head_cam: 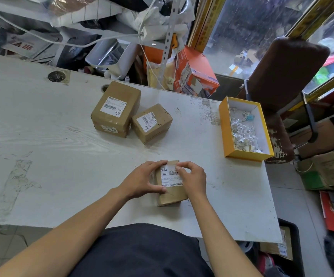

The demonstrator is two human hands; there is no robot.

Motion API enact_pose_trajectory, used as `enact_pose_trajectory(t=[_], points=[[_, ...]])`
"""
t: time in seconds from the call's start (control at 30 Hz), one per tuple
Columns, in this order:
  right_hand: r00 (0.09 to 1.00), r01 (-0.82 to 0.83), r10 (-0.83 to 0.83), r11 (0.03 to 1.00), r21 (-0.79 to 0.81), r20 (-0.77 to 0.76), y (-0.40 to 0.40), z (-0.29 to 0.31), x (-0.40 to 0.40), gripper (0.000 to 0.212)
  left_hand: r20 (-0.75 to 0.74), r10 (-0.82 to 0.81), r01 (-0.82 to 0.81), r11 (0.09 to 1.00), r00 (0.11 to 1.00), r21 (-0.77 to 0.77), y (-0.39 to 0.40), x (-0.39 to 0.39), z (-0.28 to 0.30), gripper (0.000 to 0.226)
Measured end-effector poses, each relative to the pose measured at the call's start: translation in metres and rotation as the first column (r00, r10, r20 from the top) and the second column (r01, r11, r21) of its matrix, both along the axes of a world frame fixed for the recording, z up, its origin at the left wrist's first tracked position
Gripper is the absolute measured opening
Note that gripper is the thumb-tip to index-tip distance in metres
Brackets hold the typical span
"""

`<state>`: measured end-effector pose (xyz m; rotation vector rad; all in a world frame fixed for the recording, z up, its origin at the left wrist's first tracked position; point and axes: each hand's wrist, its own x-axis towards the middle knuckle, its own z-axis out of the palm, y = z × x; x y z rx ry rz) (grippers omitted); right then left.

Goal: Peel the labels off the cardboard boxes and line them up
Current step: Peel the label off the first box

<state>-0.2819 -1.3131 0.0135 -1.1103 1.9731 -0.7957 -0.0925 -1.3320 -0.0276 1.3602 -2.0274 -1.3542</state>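
- Head view: left hand grips the small cardboard box on the bench.
- Right hand pinches its label.

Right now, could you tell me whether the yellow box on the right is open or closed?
Open: the yellow box has no lid on, and torn paper scraps lie inside.

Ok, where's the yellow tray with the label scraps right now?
In the head view, the yellow tray sits at the table's right edge, right of the two waiting boxes and beyond the right hand.
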Motion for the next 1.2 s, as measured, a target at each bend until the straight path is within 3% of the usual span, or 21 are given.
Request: enact_pose_trajectory(t=[1.2], points=[[1.0,-0.005,0.005,1.0,0.002,-0.012,0.0014,0.0079,0.0043,0.009,-0.016,0.006,-0.006,1.0,1.0,0.011,-0.0006,0.0003,-0.0037,0.095]])
